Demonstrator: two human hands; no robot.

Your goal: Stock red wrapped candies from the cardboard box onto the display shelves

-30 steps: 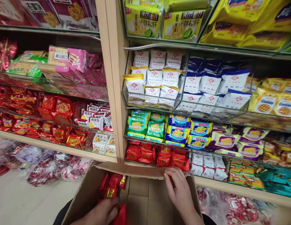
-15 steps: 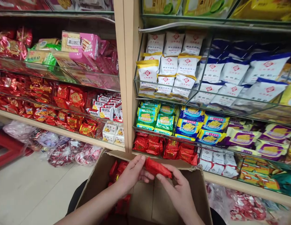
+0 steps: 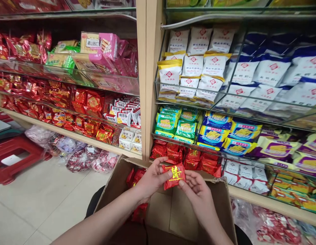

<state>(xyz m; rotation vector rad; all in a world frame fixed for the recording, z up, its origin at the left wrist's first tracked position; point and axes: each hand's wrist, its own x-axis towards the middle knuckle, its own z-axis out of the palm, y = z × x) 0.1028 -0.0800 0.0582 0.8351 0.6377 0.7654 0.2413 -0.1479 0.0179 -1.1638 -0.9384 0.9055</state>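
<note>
Between my two hands is a small red snack packet [image 3: 175, 174] with yellow characters on its front, face up toward me. My left hand [image 3: 153, 178] pinches its left side, thumb on the front. At its right edge, my right hand [image 3: 197, 189] grips with thumb and fingers. Both hands are above an open cardboard box [image 3: 183, 217]. Inside the box, along its left side, lie more red packets [image 3: 139, 212], partly hidden by my left forearm. Just beyond the box, similar red packets [image 3: 192, 158] fill the low shelf compartments.
Glass-fronted shelves hold white packets [image 3: 192, 66], green packets [image 3: 166, 124] and pink packs [image 3: 107, 46]. A wooden upright [image 3: 146, 78] divides the shelving. Bagged sweets [image 3: 80, 161] lie on the floor at left, near a red plastic stool [image 3: 20, 156].
The red packet has turned so its printed front faces me, and my left hand has closed onto its left side. The view has shifted slightly left.
</note>
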